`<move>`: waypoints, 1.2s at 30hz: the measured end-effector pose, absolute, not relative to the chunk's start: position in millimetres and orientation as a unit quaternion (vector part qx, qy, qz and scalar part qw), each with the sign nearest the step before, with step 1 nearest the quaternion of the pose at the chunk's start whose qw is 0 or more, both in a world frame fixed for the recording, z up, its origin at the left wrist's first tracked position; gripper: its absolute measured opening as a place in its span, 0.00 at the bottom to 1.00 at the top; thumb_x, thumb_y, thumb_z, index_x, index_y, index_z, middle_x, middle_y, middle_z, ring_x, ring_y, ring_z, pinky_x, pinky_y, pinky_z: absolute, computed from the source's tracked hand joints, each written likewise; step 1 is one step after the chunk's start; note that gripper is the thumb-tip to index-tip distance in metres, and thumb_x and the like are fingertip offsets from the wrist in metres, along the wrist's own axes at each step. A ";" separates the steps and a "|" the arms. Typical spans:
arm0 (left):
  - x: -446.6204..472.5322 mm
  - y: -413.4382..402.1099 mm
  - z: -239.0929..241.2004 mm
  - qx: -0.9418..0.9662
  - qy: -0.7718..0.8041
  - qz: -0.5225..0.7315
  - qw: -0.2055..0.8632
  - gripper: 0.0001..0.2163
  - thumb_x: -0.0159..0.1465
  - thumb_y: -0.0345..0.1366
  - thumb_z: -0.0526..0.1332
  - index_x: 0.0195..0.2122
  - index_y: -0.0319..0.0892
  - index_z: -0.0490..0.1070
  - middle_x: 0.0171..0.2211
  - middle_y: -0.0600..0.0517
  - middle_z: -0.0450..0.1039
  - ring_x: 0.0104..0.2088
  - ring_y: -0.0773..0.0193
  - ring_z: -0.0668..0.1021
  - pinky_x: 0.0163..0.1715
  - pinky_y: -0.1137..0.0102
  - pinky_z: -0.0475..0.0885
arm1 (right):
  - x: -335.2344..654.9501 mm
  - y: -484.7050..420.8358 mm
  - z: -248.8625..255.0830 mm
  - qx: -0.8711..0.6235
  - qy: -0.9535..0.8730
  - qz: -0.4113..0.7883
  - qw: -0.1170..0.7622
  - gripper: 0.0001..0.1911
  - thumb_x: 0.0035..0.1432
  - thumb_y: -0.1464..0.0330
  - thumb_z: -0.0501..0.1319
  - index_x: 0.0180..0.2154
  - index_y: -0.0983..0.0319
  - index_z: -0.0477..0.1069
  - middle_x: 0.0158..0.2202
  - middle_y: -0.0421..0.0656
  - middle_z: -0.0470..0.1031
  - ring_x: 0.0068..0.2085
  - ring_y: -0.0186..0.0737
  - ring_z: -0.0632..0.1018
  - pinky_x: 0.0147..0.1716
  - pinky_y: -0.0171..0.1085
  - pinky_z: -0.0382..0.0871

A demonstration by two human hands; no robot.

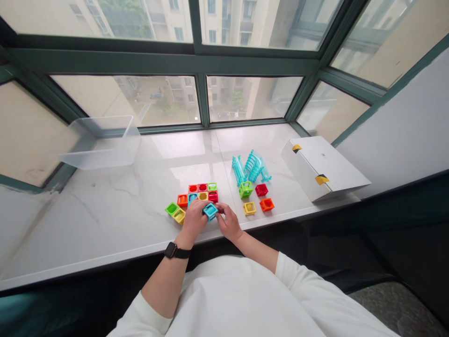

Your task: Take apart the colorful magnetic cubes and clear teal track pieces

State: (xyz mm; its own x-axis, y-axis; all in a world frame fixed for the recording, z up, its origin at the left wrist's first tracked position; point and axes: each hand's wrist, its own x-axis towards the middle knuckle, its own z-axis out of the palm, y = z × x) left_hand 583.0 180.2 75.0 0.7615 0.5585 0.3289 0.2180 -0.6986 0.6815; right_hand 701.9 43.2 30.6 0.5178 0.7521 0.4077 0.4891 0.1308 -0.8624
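Between my two hands is a blue hollow cube block point(211, 211), held above the front of the sill. My left hand point(195, 216), with a black watch at the wrist, grips it from the left. The fingers of my right hand point(228, 222) pinch its right side. Just beyond my left hand sits a cluster of joined hollow blocks in red point(202, 187), orange point(182, 201), yellow, blue and light green, partly hidden by that hand. A green block point(171, 208) and a yellow block point(179, 216) lie at its left.
Right of my hands stand loose blocks: green point(246, 189), dark red point(261, 189), yellow point(249, 208) and orange point(267, 204). Behind them lie clear teal track pieces point(255, 164). A white box point(326, 164) is at right, a transparent bin point(101, 159) at left. Windows rise behind.
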 end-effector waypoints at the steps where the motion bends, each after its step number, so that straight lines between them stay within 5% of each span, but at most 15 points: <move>1: 581.7 180.0 74.4 0.877 0.226 0.268 0.327 0.13 0.61 0.29 0.62 0.45 0.47 0.80 0.41 0.47 0.83 0.45 0.48 0.81 0.61 0.49 0.70 | 702.0 43.2 31.6 -0.646 -0.481 0.114 0.582 0.17 0.72 0.65 0.58 0.60 0.56 0.66 0.51 0.49 0.79 0.49 0.45 0.83 0.51 0.46 0.81; 8: 577.1 177.9 74.1 0.848 0.259 0.284 0.366 0.20 0.61 0.27 0.58 0.52 0.48 0.78 0.50 0.47 0.83 0.54 0.48 0.81 0.65 0.48 0.68 | 703.4 42.2 38.2 -0.638 -0.503 0.150 0.564 0.21 0.71 0.57 0.61 0.60 0.57 0.66 0.49 0.47 0.77 0.42 0.42 0.82 0.44 0.43 0.81; 15: 580.6 175.8 79.7 0.864 0.218 0.277 0.360 0.12 0.67 0.31 0.54 0.29 0.48 0.73 0.31 0.51 0.79 0.37 0.55 0.79 0.67 0.50 0.65 | 702.6 43.0 36.4 -0.640 -0.524 0.147 0.543 0.23 0.67 0.55 0.66 0.58 0.57 0.69 0.45 0.45 0.78 0.40 0.42 0.80 0.42 0.41 0.79; 21: 580.4 175.2 80.7 0.874 0.207 0.260 0.354 0.14 0.66 0.30 0.54 0.23 0.47 0.70 0.29 0.52 0.78 0.38 0.56 0.79 0.70 0.50 0.62 | 701.9 41.3 37.3 -0.655 -0.516 0.132 0.536 0.23 0.64 0.54 0.67 0.55 0.58 0.69 0.40 0.42 0.78 0.35 0.41 0.77 0.39 0.40 0.76; 24: 580.6 174.6 81.4 0.882 0.200 0.250 0.345 0.14 0.68 0.31 0.54 0.28 0.47 0.75 0.33 0.51 0.80 0.40 0.56 0.81 0.71 0.49 0.61 | 702.6 39.8 37.1 -0.659 -0.500 0.144 0.543 0.21 0.66 0.54 0.64 0.55 0.58 0.69 0.38 0.42 0.77 0.35 0.41 0.77 0.40 0.40 0.76; 27: 580.2 174.5 81.1 0.883 0.205 0.248 0.343 0.11 0.72 0.37 0.57 0.46 0.47 0.80 0.44 0.49 0.83 0.48 0.53 0.82 0.72 0.47 0.60 | 704.6 39.2 37.6 -0.664 -0.474 0.162 0.555 0.20 0.67 0.54 0.61 0.54 0.58 0.68 0.39 0.42 0.78 0.36 0.42 0.78 0.40 0.40 0.76; 30: 578.9 175.8 79.1 0.874 0.217 0.255 0.353 0.19 0.74 0.44 0.58 0.63 0.47 0.73 0.53 0.46 0.82 0.55 0.51 0.81 0.73 0.46 0.58 | 707.1 39.5 38.8 -0.672 -0.445 0.182 0.563 0.18 0.68 0.53 0.58 0.51 0.58 0.69 0.37 0.40 0.78 0.34 0.41 0.78 0.39 0.39 0.74; 36: 577.1 179.8 77.2 0.856 0.218 0.257 0.391 0.18 0.77 0.47 0.53 0.53 0.47 0.79 0.50 0.47 0.84 0.53 0.52 0.83 0.74 0.46 0.56 | 709.6 39.4 40.7 -0.675 -0.422 0.209 0.569 0.17 0.70 0.53 0.54 0.48 0.58 0.71 0.36 0.40 0.79 0.36 0.42 0.79 0.40 0.38 0.72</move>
State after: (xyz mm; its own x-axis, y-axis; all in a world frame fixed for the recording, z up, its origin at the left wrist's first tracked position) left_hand 577.1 179.8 77.2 0.7726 0.5745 0.2702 0.1724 -0.5994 0.7816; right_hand 709.6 39.4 40.7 0.5573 0.8064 0.1976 0.3311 0.0024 -0.9436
